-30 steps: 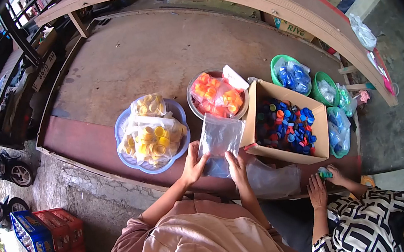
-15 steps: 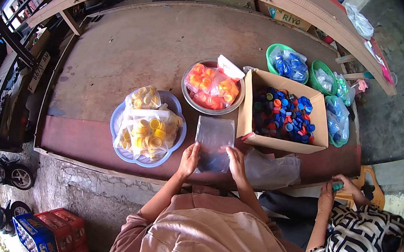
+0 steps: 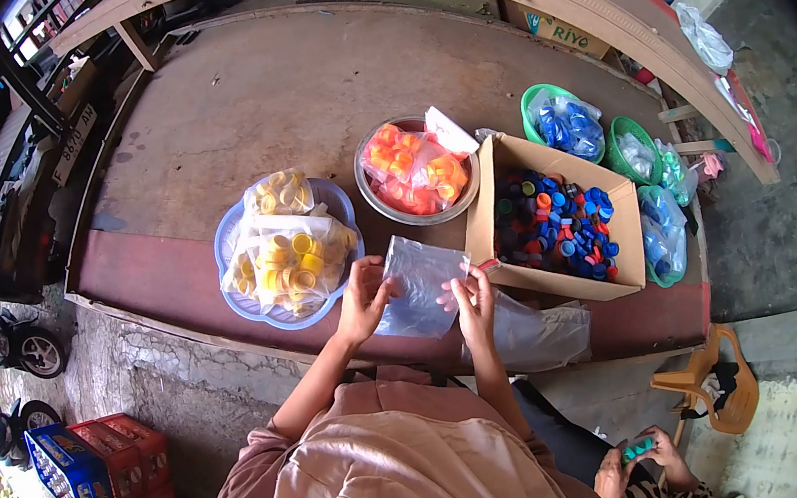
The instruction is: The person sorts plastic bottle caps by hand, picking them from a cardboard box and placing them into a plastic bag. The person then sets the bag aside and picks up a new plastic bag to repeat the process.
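Note:
A clear plastic bag (image 3: pixel 420 284) is spread between my two hands over the table's near edge. My left hand (image 3: pixel 363 300) is closed on its left side, and my right hand (image 3: pixel 472 302) pinches its right side near the upper corner. More clear bags (image 3: pixel 540 331) lie on the table just right of my right hand. Beyond my left hand is a blue tray (image 3: pixel 349 220) with bagged yellow caps (image 3: pixel 296 262). A metal bowl (image 3: pixel 364 185) holds bagged orange caps (image 3: pixel 416 172). Right of it stands a cardboard box (image 3: pixel 547 158) of loose blue, red and dark caps (image 3: pixel 560 227).
Green baskets (image 3: pixel 546 91) with bagged blue and pale items stand at the table's right end. A co-worker's hands (image 3: pixel 641 466) hold green pieces at the lower right, below an orange chair (image 3: pixel 734 387). Red and blue crates (image 3: pixel 107 469) stand at the lower left.
The clear bag has tilted and its sides have spread as my fingers shifted, my right hand now higher along its edge. The co-worker has moved down and away from the table, uncovering the orange chair.

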Demonstrator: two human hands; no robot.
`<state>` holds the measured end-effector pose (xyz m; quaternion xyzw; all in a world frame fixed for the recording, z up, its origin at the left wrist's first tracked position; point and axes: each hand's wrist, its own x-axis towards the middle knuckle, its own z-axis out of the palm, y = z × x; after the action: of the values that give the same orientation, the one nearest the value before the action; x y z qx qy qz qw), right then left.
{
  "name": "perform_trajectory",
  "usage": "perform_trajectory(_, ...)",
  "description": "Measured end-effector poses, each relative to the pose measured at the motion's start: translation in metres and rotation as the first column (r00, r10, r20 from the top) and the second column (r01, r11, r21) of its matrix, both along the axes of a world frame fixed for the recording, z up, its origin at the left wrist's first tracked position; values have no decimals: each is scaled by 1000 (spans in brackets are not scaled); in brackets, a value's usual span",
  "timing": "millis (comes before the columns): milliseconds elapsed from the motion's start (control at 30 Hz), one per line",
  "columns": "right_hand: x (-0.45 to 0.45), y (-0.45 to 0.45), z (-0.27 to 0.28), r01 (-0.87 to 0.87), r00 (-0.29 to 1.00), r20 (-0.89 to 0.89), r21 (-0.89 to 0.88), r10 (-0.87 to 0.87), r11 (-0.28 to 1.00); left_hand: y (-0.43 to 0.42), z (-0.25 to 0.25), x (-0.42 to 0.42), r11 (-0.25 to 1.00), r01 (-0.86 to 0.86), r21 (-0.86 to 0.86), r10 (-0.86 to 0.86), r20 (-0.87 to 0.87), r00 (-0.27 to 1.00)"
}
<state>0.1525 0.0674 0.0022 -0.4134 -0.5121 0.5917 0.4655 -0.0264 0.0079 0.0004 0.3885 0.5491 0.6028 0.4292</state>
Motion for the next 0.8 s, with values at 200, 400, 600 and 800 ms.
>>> perform_trajectory(200,-3,-2,10,11,997,-72,56,-7,998,-1,5,-9,995,37,96,-28,-95,995)
perform_trajectory(400,0,2,3,-49,999,21,166,46,985,2,15,-18,979,165,117,-138,-211,968)
perform_trajectory(600,5,2,13,-70,997,38,156,64,985,0,38,-18,987,133,94,-114,-181,977)
perform_trajectory(800,3,3,31,-70,927,358,458,-112,886,2,42,-27,987,107,118,-50,-410,911)
